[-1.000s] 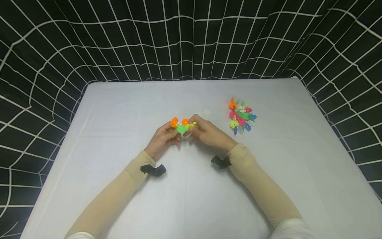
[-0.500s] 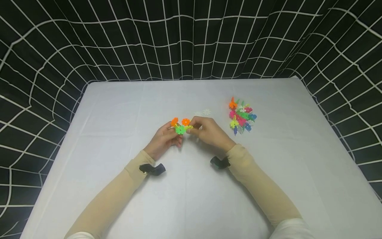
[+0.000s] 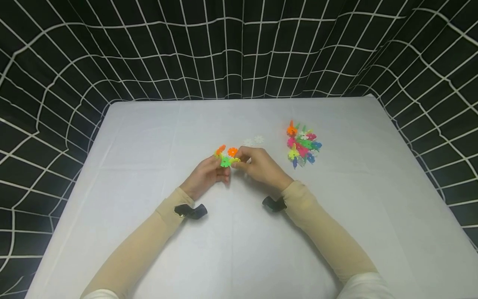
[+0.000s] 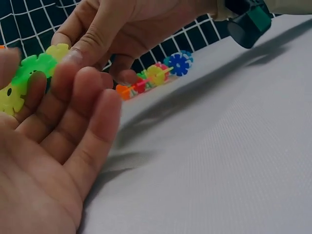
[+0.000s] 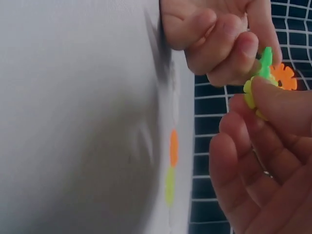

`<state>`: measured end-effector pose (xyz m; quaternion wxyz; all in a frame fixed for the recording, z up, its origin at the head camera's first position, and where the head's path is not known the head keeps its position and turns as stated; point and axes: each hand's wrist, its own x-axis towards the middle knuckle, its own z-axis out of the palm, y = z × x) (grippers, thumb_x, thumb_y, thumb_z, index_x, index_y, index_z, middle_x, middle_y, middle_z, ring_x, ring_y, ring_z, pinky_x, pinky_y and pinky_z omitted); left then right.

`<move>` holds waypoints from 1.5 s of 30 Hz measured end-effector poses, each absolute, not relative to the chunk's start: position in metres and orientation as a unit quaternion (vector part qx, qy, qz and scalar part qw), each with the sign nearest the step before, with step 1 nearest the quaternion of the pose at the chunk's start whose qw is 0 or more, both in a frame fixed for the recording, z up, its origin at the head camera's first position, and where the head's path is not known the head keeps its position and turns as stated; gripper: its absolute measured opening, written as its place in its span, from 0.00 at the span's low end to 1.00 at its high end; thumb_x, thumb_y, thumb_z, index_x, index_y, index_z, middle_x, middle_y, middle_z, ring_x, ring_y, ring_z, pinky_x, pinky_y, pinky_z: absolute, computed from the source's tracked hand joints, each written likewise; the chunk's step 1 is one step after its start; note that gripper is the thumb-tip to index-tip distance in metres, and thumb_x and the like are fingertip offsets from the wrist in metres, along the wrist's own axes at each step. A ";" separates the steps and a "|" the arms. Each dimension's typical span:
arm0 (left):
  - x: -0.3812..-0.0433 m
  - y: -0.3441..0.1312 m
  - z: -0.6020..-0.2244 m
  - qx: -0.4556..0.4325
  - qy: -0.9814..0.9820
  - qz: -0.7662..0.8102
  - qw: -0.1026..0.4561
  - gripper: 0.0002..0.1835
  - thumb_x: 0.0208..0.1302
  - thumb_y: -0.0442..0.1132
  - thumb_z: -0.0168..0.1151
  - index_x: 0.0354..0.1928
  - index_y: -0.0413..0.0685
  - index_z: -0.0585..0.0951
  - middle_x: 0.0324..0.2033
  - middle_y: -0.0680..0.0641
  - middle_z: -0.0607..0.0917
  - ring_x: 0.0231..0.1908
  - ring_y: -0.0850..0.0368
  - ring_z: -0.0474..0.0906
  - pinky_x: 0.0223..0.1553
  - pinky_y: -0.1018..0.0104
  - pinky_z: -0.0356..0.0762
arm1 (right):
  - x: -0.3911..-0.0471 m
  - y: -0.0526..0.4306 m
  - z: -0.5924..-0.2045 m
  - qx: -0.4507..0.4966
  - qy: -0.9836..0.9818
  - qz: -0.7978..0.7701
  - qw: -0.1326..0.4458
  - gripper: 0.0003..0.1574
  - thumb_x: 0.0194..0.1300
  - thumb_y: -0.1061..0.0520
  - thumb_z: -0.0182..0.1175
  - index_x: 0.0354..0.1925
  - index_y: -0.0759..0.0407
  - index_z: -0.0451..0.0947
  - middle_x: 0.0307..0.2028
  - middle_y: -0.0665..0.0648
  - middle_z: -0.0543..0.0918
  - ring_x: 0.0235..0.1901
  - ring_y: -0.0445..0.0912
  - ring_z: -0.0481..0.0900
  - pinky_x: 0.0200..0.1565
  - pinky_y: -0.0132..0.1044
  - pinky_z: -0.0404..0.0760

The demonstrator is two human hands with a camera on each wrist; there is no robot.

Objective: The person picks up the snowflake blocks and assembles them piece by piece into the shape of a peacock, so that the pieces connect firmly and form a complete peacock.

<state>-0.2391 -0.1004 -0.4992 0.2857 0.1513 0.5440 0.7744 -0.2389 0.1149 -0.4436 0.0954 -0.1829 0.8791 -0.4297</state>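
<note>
Slotted, flower-shaped plastic discs are joined in a small chain between both hands. Its green disc [image 3: 225, 161] sits in the middle, with a yellow disc [image 4: 10, 99] on the left hand's side and an orange disc [image 3: 221, 149] at that end. My left hand [image 3: 205, 174] holds this end between thumb and fingers, the other fingers loosely bent. The thumb and fingers of my right hand [image 3: 261, 168] pinch another yellow disc [image 5: 250, 95] against the green one. Just behind shows a second orange disc [image 3: 232, 152]; whether it is joined cannot be told.
Two white discs [image 3: 259, 139] lie flat on the white-covered table [image 3: 179, 133], behind the right hand. Farther right sits a multicoloured heap of similar discs [image 3: 304, 145]. A black curtain with white grid lines [image 3: 209, 62] surrounds the table's back and sides.
My right hand has shifted slightly left and closed over the right-end yellow disc, uncovering the second white disc. The chain's left orange end has tilted up and to the right.
</note>
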 end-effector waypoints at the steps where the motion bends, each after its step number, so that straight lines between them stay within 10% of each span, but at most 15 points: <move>1: -0.239 -0.100 -0.499 0.155 0.543 0.773 0.289 0.14 0.82 0.43 0.36 0.49 0.50 0.74 0.34 0.51 0.82 0.36 0.55 0.78 0.45 0.63 0.81 | -0.239 0.114 -0.444 -0.185 0.879 -0.429 0.093 0.05 0.67 0.55 0.68 0.37 0.51 0.79 0.36 0.54 0.86 0.24 0.46 0.80 0.30 0.36 0.80; 20: -0.241 -0.097 -0.497 0.150 0.517 0.792 0.289 0.14 0.83 0.44 0.36 0.55 0.46 0.69 0.34 0.50 0.80 0.34 0.56 0.78 0.41 0.64 0.81 | -0.235 0.107 -0.447 -0.174 0.888 -0.421 0.059 0.05 0.67 0.57 0.67 0.40 0.53 0.80 0.36 0.54 0.86 0.31 0.47 0.82 0.32 0.36 0.82; 27: -0.242 -0.101 -0.495 0.093 0.461 0.833 0.293 0.14 0.81 0.36 0.38 0.63 0.44 0.63 0.33 0.51 0.79 0.33 0.58 0.76 0.41 0.66 0.79 | -0.248 0.129 -0.447 -0.194 0.904 -0.353 0.144 0.31 0.69 0.51 0.66 0.67 0.53 0.72 0.52 0.55 0.82 0.49 0.49 0.80 0.54 0.45 0.83; 35: -0.241 -0.102 -0.494 0.069 0.458 0.835 0.296 0.09 0.80 0.35 0.39 0.54 0.51 0.69 0.33 0.51 0.79 0.34 0.57 0.76 0.42 0.66 0.79 | -0.255 0.155 -0.452 -0.132 0.959 -0.184 0.173 0.45 0.73 0.38 0.56 0.80 0.38 0.50 0.49 0.60 0.70 0.42 0.53 0.72 0.39 0.42 0.78; 45: -0.241 -0.103 -0.495 0.072 0.451 0.840 0.293 0.10 0.80 0.34 0.39 0.51 0.53 0.70 0.33 0.52 0.80 0.34 0.57 0.77 0.42 0.65 0.79 | -0.255 0.151 -0.448 -0.155 0.949 -0.204 0.181 0.28 0.69 0.47 0.63 0.65 0.46 0.72 0.51 0.54 0.74 0.48 0.50 0.75 0.49 0.46 0.82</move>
